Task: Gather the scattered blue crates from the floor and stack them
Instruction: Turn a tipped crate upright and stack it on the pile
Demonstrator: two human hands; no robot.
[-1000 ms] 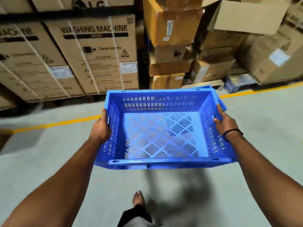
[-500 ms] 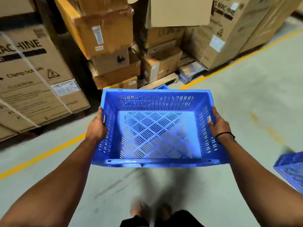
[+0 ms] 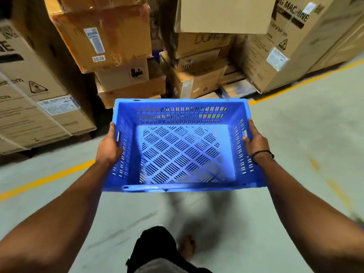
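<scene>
An empty blue crate with slotted walls and a lattice floor hangs level above the grey floor, in the middle of the view. My left hand grips its left wall, fingers curled through the handle slot. On the opposite wall my right hand, with a black band on the wrist, holds the other handle the same way. No other crate shows in this view.
Stacked cardboard boxes and large washing machine cartons line the far side behind a yellow floor line. Grey floor spreads to the right and below. My bare foot is under the crate.
The view has swung right along the box wall while I carry the crate. The second blue crate seen at the right edge half a second ago has left the view.
</scene>
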